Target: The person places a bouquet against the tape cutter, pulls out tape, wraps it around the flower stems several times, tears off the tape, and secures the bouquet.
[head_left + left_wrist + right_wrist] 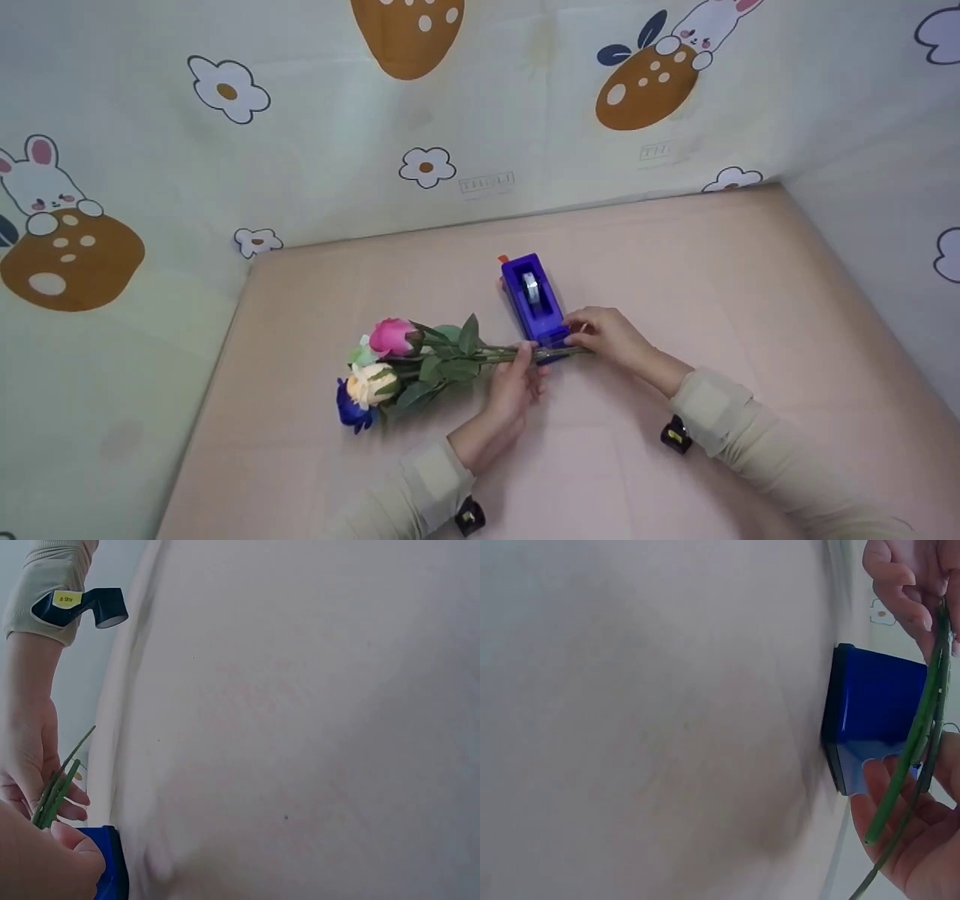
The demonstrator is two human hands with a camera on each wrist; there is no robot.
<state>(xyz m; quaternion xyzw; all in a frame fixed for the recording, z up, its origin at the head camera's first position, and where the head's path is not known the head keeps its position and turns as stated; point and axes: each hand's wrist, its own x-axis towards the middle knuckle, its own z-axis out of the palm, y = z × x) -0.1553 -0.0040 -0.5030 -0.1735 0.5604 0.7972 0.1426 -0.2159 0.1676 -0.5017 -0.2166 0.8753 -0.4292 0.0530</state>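
Observation:
A bunch of artificial flowers, with a pink rose, a cream rose and a blue flower, lies sideways with its heads to the left. My left hand grips the green stems, thumb on top. A blue tape dispenser with a roll of clear tape stands just beyond; the stems cross its near end. My right hand has bent fingers and thumb at that end, beside the stem tips. I cannot tell whether they pinch tape.
The pinkish table cover spreads beneath everything. A pale patterned cloth with rabbits and flowers rises behind and along the sides. A black wrist camera sits under the right cuff, another black camera under the left.

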